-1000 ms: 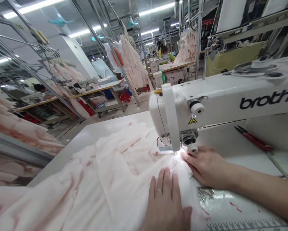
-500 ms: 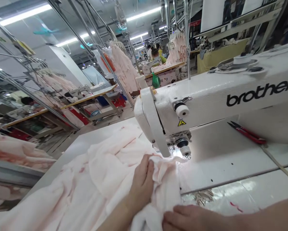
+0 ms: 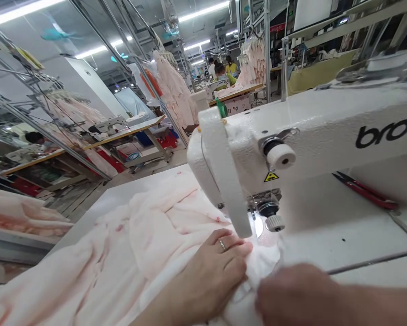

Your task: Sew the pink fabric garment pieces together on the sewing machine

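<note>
Your left hand (image 3: 213,271) lies flat on the pale pink fabric (image 3: 169,226), fingers together and not pinching, with 1 ring (image 3: 222,245) showing. Your right hand (image 3: 292,294) is blurred against the same cloth; its grip cannot be told. The fabric lies bunched across the white surface (image 3: 346,240), reaching the needle area of the Brother sewing machine (image 3: 308,131). Red-handled snips (image 3: 365,192) lie to the right, apart from both hands.

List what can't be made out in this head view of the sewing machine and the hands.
Head view:
- Right hand: motion-blurred and cut off by the bottom edge, so its grip is unclear.
- Needle: lost in glare under the sewing machine head.
- Pale pink fabric: the part beneath the left hand is hidden by it.
- Far co-worker: hands too small to see.
</note>
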### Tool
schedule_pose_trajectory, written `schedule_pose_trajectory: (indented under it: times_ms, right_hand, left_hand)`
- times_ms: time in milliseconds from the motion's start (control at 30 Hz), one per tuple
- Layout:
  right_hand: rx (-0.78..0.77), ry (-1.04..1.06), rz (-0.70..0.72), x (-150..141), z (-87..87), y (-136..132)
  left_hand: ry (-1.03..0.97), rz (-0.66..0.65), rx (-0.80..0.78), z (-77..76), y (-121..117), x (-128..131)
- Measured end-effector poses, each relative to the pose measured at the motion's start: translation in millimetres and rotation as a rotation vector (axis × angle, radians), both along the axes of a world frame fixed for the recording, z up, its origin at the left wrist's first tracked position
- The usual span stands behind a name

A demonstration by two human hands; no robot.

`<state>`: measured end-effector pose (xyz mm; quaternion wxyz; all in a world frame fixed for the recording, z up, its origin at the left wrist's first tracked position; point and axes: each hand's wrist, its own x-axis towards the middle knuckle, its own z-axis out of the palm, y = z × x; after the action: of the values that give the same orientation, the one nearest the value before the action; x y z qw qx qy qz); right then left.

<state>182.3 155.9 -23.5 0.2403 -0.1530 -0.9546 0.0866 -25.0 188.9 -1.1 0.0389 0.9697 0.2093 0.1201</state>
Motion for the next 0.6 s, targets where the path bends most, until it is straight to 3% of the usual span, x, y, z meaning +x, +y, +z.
schedule_pose_trajectory:
  times_ms: [100, 200, 367, 500, 600]
  right_hand:
    - [0.041, 0.024, -0.086, 2.8, 1.9, 29.3]
    - [0.058, -0.006, -0.104, 5.5, 2.3, 42.4]
    - [-0.066, -0.084, -0.134, 5.7, 4.7, 39.3]
    - [-0.086, -0.06, -0.162, 3.3, 6.3, 37.6]
    - [-0.1, -0.054, -0.174, 3.1, 6.4, 38.0]
  left_hand:
    - [0.029, 0.017, 0.043, 3.4, -1.6, -0.1]
    - [0.056, 0.024, 0.048, 4.0, -4.4, -1.8]
    - [0.044, 0.141, 0.035, -0.3, -11.4, -2.7]
    - [0.057, 0.3, 0.039, -7.0, -14.2, 0.0]
    - [0.07, 0.336, 0.063, -10.2, -14.5, 3.7]
